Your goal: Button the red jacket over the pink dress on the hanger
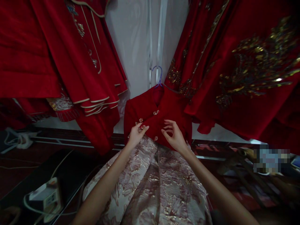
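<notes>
A red jacket (140, 107) hangs on a purple hanger (160, 77) in front of me. Flower-shaped metallic buttons (156, 112) dot its front. At its lower left front, my left hand (136, 135) pinches the red cloth between thumb and fingers beside two of these buttons. My right hand (174, 137) is over the jacket's right front, fingers loosely curled but apart, with nothing visible in them. Whether its fingertips touch the cloth I cannot tell. Below the jacket falls a shiny pale pink brocade skirt (147, 184) with a raised floral pattern.
Red garments with pale piping (93, 78) hang at the left. More red garments with gold embroidery (255, 65) hang at the right. A white power strip (50, 200) with cords lies on a dark surface (67, 168) at lower left. Pale metal poles (156, 37) stand behind the hanger.
</notes>
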Motion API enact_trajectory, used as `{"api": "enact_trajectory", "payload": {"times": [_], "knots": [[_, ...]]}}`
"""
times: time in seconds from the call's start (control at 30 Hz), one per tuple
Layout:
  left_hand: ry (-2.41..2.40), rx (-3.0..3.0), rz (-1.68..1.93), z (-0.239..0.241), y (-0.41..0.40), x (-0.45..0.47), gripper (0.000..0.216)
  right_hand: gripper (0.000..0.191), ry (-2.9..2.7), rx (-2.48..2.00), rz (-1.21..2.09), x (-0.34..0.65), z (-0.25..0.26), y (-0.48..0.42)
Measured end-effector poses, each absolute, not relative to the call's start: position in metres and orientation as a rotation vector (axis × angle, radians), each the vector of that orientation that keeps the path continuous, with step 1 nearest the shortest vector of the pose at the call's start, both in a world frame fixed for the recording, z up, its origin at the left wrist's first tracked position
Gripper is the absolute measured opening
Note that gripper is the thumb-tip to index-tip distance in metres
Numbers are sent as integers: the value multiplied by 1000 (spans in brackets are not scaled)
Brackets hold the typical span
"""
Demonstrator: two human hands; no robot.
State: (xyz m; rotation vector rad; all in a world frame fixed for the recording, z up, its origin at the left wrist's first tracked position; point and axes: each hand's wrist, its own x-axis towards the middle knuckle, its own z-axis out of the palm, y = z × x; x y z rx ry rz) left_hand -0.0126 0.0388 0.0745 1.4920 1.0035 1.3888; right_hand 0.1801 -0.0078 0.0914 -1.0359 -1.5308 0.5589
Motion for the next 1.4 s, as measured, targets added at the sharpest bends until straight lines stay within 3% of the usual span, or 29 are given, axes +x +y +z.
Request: {"api": "enact_trajectory", "payload": {"times": [0.17, 0.43, 0.63, 0.8, 1.0, 1.17, 1.4], "knots": [[1032, 1298, 1696, 94, 41, -19, 40, 27, -1601, -1029, 533, 160, 111, -9], [1036, 1358, 1439, 71, 29, -17, 36, 46, -1679, -1092, 651, 132, 97, 9], [1142, 1554, 1227, 68, 35, -27, 33, 35, -1688, -1114, 735, 131, 77, 19], [1068, 1531, 1186, 74, 40, -29, 34, 38, -1694, -1087, 700, 130, 73, 20], [1070, 1420, 1299, 83, 45, -36, 39, 34, -1577, -1114, 642, 127, 75, 23], [1239, 1572, 1586, 71, 66, -43, 23, 27, -1591, -1088, 563, 128, 88, 37], [1307, 1591, 1572, 62, 79, -42, 24, 22, -1752, -1078, 423, 119, 89, 57]]}}
